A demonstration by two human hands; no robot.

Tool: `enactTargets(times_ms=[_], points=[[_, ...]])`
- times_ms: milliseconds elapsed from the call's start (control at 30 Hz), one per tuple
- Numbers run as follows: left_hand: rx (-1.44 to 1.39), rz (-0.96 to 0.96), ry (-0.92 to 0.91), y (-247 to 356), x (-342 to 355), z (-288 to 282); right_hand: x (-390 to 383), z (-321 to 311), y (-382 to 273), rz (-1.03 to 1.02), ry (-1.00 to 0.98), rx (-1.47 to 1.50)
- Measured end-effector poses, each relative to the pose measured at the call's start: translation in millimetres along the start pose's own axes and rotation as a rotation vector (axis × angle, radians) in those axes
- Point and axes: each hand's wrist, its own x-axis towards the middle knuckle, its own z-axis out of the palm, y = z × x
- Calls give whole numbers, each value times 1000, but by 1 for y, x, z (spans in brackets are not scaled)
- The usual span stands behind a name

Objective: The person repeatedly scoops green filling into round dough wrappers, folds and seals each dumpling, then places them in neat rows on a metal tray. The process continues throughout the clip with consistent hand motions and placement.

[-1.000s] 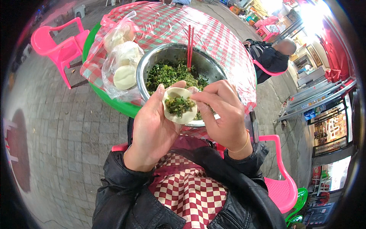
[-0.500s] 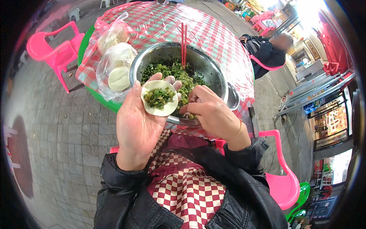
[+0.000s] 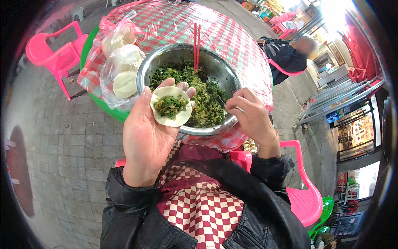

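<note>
- One round wrapper [image 3: 171,106] sits on the left hand [image 3: 147,133], with a heap of chopped green filling in its middle. Hand's palm up and opened wide, thumb at the wrapper's edge; the wrapper hides parts of the other fingers.
- Right hand [image 3: 251,118] is at the right rim of the metal bowl [image 3: 219,66], fingers curled in. A shiny sliver shows by them, but I honestly can't tell what it is or if it's gripped.
- Bowl's got loads of green mix [image 3: 203,93] in it, partly blocked by the left hand. Red chopsticks [image 3: 196,47] stick up out of it, lower ends buried.
- Some pale folded pieces [image 3: 249,146] peek out by the right wrist, mostly covered.
- Left of the bowl: wrappers [image 3: 124,85] in a crinkly clear bag [image 3: 107,81], kinda blurry through the plastic.
- Checked worktop [image 3: 166,25] has heavy glare on the right; stuff at its far edge is cut off.
</note>
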Motion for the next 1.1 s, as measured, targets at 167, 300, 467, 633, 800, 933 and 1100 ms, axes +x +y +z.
enactTargets(times_ms=[167, 300, 467, 633, 800, 933, 1100], points=[[12, 1, 7, 0, 1, -1, -25, -15, 20, 106, 87, -38], [-3, -5, 11, -1, 1, -2, -35, -21, 21, 206, 177, -76], [-4, -20, 19, -3, 1, -1, -23, -11, 5, 158, 225, -195], [7, -9, 23, -2, 1, -1, -3, -4, -15, 225, 15, -272], [-24, -23, 1, 1, 0, -1, 17, 5, -15, 323, -164, -444], [-49, -14, -3, 2, -1, 0, 21, 4, -6, 269, -121, -447], [-36, -11, 14, 1, -1, 1, 26, -10, -8, 199, 51, -322]])
